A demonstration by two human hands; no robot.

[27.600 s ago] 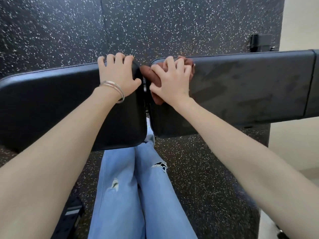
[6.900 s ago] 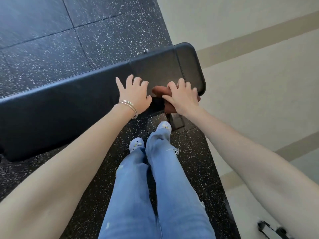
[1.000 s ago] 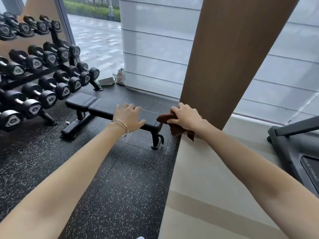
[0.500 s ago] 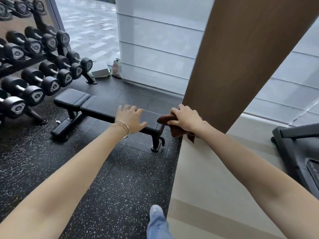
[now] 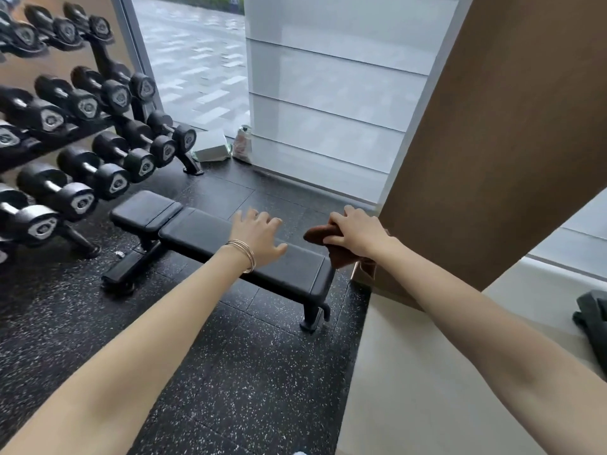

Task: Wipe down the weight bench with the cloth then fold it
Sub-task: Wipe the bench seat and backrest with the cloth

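- The bench [image 5: 197, 238] was wiped from close up a while ago. Now it is seen from farther back, and it is not touched by either hand.
- The cloth [image 5: 315, 236] is gripped in a bunch by the right hand [image 5: 358, 234], up in the air in front of the bench's near end.
- The left hand [image 5: 259, 238] is held open with fingers spread and nothing in it.
- The wiping looks done; the folding is likely what is left.
- The bench is stood on a black speckled floor [image 5: 262, 356]. Dumbbells [image 5: 82, 103] are racked by its far end, a window [image 5: 197, 60] is seen behind it, and a brown pillar [image 5: 492, 142] is set by its near end.
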